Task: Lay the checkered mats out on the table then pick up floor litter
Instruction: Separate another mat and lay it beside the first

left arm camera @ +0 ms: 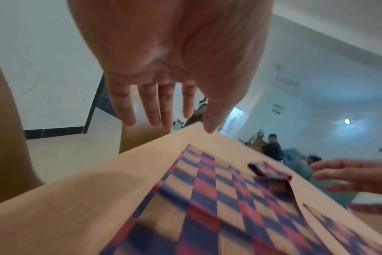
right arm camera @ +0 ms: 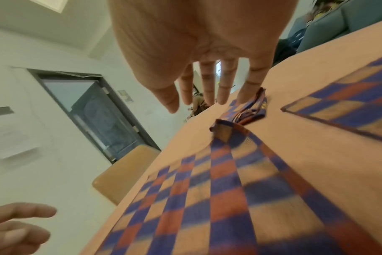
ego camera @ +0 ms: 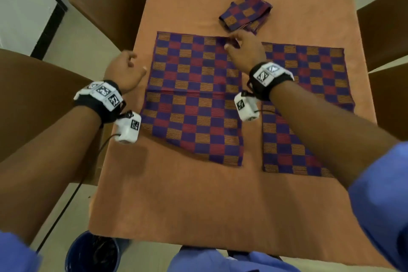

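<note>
Right hand [ego camera: 244,49] fingers spread, holding nothing, above far edge of left mat [ego camera: 194,97], left hand [ego camera: 124,70] relaxed, empty, beside it, two mats flat on table [ego camera: 176,201], one folded stack [ego camera: 245,12] beyond, right mat [ego camera: 309,86] alongside

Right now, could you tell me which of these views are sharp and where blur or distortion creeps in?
Head view: fairly sharp, the left mat crisp, wide-angle bending at the edges. Left wrist view: the mat's checks smear near the lens, and the left hand looms large. Right wrist view: near checks are blurred, while the folded mats look clearer.
</note>
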